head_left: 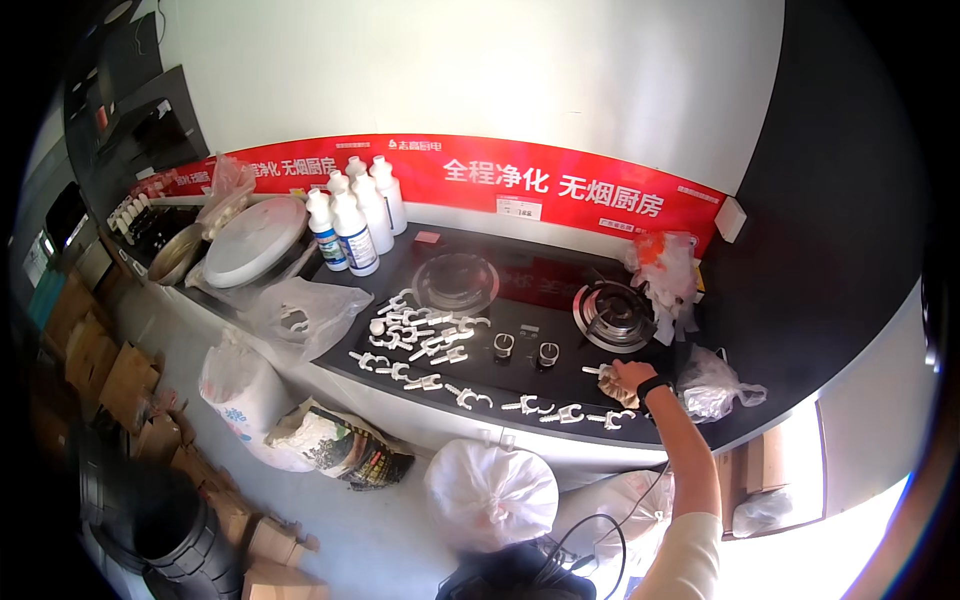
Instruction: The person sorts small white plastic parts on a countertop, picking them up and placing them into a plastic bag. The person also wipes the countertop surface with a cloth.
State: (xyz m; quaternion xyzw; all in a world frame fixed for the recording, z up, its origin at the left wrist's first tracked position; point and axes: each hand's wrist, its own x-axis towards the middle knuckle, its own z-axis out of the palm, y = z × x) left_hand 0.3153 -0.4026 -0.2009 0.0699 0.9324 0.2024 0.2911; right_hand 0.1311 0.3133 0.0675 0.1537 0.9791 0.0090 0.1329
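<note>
My right hand, with a black band at the wrist, reaches over the front right of the black glass gas hob. Its fingers are pinched at the end of a white plastic piece, which looks like a pipe clip. Directly under the hand is a crumpled brown thing, partly hidden. White plastic pipe clips with plug ends lie spaced along the hob's front edge. More of these clips form a loose pile at the left. My left hand is out of view.
Behind the hand stand a burner and crumpled plastic bags; a clear bag lies to its right. Two control knobs rise mid-hob. White bottles and a large white lid stand left. Tied sacks sit below the counter.
</note>
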